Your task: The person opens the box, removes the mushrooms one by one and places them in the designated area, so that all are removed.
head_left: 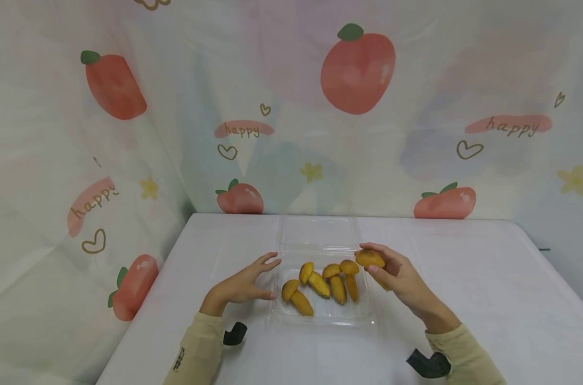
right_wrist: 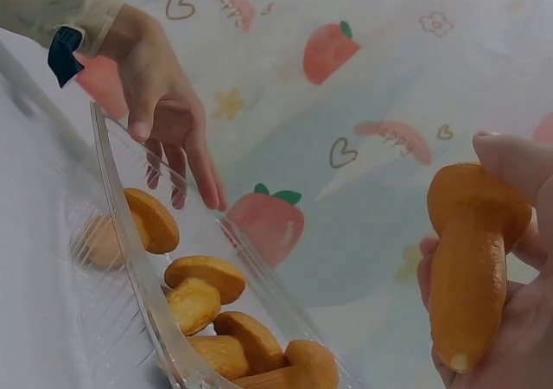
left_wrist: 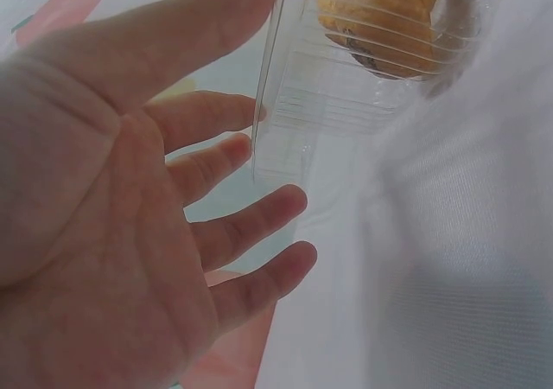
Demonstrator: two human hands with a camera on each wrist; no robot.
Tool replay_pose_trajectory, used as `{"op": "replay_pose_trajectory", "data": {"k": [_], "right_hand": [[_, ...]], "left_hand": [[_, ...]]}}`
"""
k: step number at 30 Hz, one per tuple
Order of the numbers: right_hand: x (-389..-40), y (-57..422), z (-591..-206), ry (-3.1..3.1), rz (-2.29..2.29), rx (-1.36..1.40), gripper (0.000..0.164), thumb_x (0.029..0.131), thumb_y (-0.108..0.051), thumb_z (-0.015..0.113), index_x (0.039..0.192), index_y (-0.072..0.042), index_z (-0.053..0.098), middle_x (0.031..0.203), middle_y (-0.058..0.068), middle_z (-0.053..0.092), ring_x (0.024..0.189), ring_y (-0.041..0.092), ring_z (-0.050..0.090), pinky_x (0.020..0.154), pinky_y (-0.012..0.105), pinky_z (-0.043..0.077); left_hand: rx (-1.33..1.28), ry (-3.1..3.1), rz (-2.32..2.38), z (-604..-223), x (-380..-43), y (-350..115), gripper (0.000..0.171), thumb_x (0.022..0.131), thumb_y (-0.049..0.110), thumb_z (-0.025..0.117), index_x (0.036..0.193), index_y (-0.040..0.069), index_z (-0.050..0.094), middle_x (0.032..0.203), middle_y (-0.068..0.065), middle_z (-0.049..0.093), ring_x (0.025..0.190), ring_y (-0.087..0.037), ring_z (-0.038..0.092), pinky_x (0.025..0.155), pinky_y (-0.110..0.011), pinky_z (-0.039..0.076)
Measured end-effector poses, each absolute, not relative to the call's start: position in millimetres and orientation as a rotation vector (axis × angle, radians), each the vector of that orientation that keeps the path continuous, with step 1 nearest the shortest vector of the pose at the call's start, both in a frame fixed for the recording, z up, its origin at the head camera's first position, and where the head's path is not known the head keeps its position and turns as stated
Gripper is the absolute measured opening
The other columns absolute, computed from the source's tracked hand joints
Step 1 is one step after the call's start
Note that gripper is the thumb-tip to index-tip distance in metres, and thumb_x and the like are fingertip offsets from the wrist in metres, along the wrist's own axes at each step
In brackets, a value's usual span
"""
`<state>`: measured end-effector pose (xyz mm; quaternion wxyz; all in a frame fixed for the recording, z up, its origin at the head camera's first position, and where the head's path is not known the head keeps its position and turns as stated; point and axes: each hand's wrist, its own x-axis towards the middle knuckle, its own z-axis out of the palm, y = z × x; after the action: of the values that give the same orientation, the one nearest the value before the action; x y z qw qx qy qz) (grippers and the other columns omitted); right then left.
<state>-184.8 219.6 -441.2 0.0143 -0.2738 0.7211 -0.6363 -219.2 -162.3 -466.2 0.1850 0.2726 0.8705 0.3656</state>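
Observation:
In the head view my right hand (head_left: 407,278) grips a yellow-brown mushroom (head_left: 370,259) just above the right rim of a clear plastic container (head_left: 320,322). The right wrist view shows this mushroom (right_wrist: 471,268) whole, its thick stem downward, with thumb and fingers around it. Several similar mushrooms (head_left: 316,283) lie in a row inside the container, caps toward the back. At the container's left rim is my left hand (head_left: 240,286), its fingers spread and nothing held. In the left wrist view the fingers (left_wrist: 246,238) are extended beside the clear wall.
The container's clear lid (head_left: 317,232) lies folded back toward the rear edge of the white table (head_left: 465,278). A fruit-printed cloth (head_left: 282,160) hangs behind and at the left. Dark straps (head_left: 428,364) stick out at both wrists.

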Motion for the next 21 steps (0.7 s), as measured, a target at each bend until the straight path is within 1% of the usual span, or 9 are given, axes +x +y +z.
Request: {"op": "replay_pose_trajectory", "data": {"k": [3,5,7,10,14,17,21], "right_hand": [[-183.6,220.7,-440.0,2.306,-1.987,-0.826,0.042,0.102,0.003,0.049,0.142,-0.012,0.052,0.125,-0.013,0.064,0.106,0.002,0.063,0.080,0.014,0.053],[-182.2,220.4,-438.3,2.358,-1.988,-0.814,0.042,0.102,0.002,0.049,0.141,-0.014,0.052,0.121,-0.013,0.064,0.103,0.004,0.064,0.078,0.015,0.052],[-181.4,220.2,-437.2,2.403,-1.990,-0.800,0.042,0.102,0.002,0.050,0.141,-0.014,0.052,0.119,-0.011,0.064,0.100,0.005,0.066,0.077,0.015,0.052],[-181.3,220.6,-436.7,2.451,-1.992,-0.773,0.042,0.101,0.003,0.051,0.141,-0.011,0.051,0.119,-0.011,0.064,0.099,0.006,0.070,0.084,0.015,0.053],[-182.6,221.3,-438.1,2.500,-2.003,-0.770,0.043,0.099,0.004,0.056,0.141,-0.008,0.053,0.119,-0.013,0.063,0.093,0.005,0.068,0.082,0.014,0.054],[-183.1,221.3,-438.6,2.527,-2.017,-0.777,0.044,0.098,0.003,0.059,0.140,-0.007,0.054,0.123,-0.013,0.061,0.095,0.005,0.064,0.082,0.012,0.055],[-184.0,222.3,-439.3,2.561,-2.005,-0.757,0.043,0.098,-0.002,0.062,0.140,-0.005,0.054,0.128,-0.012,0.060,0.099,0.005,0.062,0.083,0.012,0.055]], "left_hand": [[0.772,2.451,1.027,-466.9,-219.2,-162.3,0.083,0.091,0.018,0.076,0.159,0.005,0.030,0.171,-0.013,0.012,0.156,-0.040,0.017,0.122,-0.064,0.022],[0.780,2.452,1.026,-467.4,-219.3,-162.5,0.083,0.091,0.018,0.076,0.159,0.004,0.030,0.171,-0.013,0.012,0.156,-0.040,0.017,0.122,-0.065,0.022],[0.787,2.453,1.025,-467.8,-219.3,-162.7,0.083,0.091,0.018,0.076,0.159,0.004,0.030,0.171,-0.014,0.012,0.156,-0.040,0.018,0.122,-0.065,0.023],[0.792,2.455,1.027,-467.5,-219.3,-162.6,0.082,0.091,0.017,0.075,0.159,0.004,0.030,0.171,-0.015,0.012,0.156,-0.041,0.018,0.122,-0.065,0.023],[0.784,2.457,1.027,-467.1,-219.5,-162.2,0.082,0.092,0.017,0.075,0.159,0.004,0.030,0.171,-0.015,0.012,0.156,-0.041,0.018,0.122,-0.065,0.022],[0.785,2.459,1.022,-466.5,-219.4,-162.2,0.082,0.091,0.018,0.076,0.159,0.004,0.030,0.171,-0.015,0.012,0.156,-0.041,0.018,0.122,-0.066,0.022],[0.790,2.459,1.018,-465.7,-219.0,-162.8,0.083,0.091,0.017,0.076,0.159,0.004,0.030,0.170,-0.015,0.012,0.156,-0.041,0.018,0.122,-0.065,0.022]]}}
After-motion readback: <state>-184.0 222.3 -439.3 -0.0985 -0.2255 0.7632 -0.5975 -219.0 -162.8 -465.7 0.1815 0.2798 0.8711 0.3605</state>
